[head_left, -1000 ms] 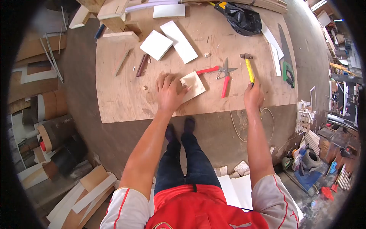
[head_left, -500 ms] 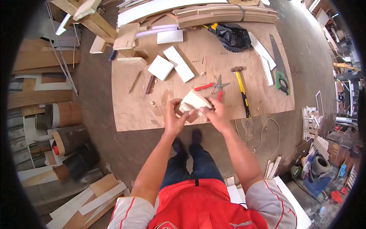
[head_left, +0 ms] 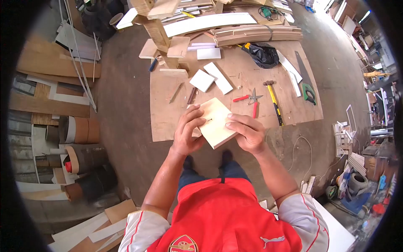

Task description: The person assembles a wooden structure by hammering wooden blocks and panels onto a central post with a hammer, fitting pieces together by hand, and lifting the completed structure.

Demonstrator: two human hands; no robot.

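Observation:
A pale square wooden board (head_left: 217, 124) is held up near my body, above the table's front edge. My left hand (head_left: 189, 128) grips its left side and my right hand (head_left: 248, 131) grips its right side. A small dark nail or mark shows on the board near my left fingers. Behind it on the plywood table (head_left: 168, 122) lie red-handled snips (head_left: 253, 98), open. The hammer (head_left: 274, 103) with a yellow and black handle rests to their right. A dark red stick (head_left: 192, 95) and a pencil-like stick (head_left: 176, 93) lie at the left.
White blocks (head_left: 202, 80) and a white strip (head_left: 218, 78) sit mid-table. A black plastic bag (head_left: 262, 55) and a green-handled saw (head_left: 309, 93) are at the right. A wooden frame (head_left: 157, 35) stands at the back left, near stacked slats (head_left: 256, 34).
The hammer was in my right hand and now lies on the table. Both hands have lifted the board off the table and turned it, showing a broad flat face. The view has shifted.

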